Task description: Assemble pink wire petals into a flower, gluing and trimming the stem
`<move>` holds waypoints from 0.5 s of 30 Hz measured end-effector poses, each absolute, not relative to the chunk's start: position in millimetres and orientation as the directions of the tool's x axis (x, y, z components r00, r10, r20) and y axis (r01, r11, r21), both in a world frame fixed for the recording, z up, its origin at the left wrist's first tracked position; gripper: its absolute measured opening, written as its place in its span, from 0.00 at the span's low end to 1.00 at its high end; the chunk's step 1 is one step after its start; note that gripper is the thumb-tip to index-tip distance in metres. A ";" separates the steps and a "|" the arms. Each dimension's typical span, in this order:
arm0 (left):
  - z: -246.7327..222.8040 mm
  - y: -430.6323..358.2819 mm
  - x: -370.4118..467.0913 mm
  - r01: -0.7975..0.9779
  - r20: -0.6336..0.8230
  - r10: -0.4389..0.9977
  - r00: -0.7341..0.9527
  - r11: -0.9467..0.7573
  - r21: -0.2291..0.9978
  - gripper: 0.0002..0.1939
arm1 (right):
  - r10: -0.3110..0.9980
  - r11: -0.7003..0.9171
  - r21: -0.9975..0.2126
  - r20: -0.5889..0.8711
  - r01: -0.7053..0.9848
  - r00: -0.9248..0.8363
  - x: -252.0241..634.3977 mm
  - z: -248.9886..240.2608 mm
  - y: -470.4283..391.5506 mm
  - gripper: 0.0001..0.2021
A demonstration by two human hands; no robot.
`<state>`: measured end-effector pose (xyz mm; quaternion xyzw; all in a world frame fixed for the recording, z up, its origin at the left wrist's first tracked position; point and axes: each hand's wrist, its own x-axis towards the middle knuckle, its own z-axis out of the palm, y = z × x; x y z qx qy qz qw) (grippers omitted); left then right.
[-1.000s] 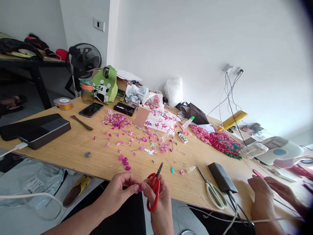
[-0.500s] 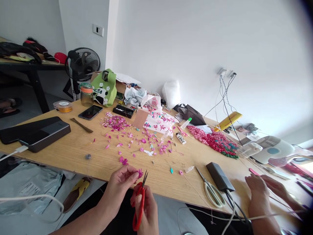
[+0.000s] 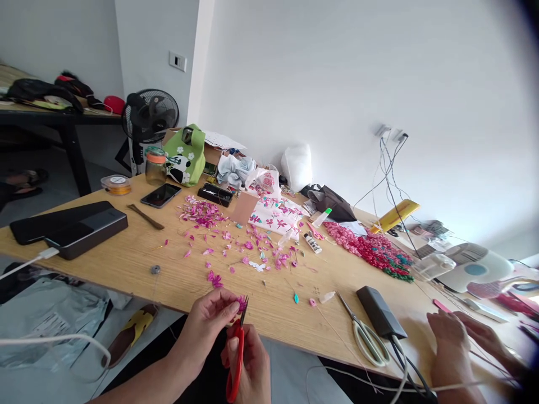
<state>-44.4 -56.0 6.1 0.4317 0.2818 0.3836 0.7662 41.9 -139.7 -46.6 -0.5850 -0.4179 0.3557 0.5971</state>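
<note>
Between thumb and fingertips, my left hand (image 3: 213, 314) pinches a small magenta flower (image 3: 242, 303) just over the table's front edge. Red-handled scissors (image 3: 236, 359) are gripped in my right hand (image 3: 251, 365), their dark blades pointing up beside the flower, close together. Whether the blades touch the flower I cannot tell. Another magenta flower (image 3: 214, 279) lies on the wood just beyond my left hand. Farther back, loose pink petals (image 3: 204, 212) form a heap, with more scattered in front of it.
A co-worker's hands (image 3: 450, 331) rest on the table at the right. Cream-handled scissors (image 3: 370, 342) and a black power brick (image 3: 381, 311) lie between us. At left are a power bank (image 3: 86, 230), a phone (image 3: 160, 195) and a grey spool (image 3: 155, 270). Cables hang across the front edge.
The scissors in my right hand have come nearer the flower, their blades now beside it and closer together. The whole view has shifted slightly. My left hand keeps its pinch.
</note>
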 end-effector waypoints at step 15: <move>2.2 -70.0 -50.6 -0.308 -0.144 0.790 0.596 0.391 0.867 0.18 | 0.852 -0.018 -0.989 -0.090 -0.143 0.516 34.1 -65.5 -147.2 0.23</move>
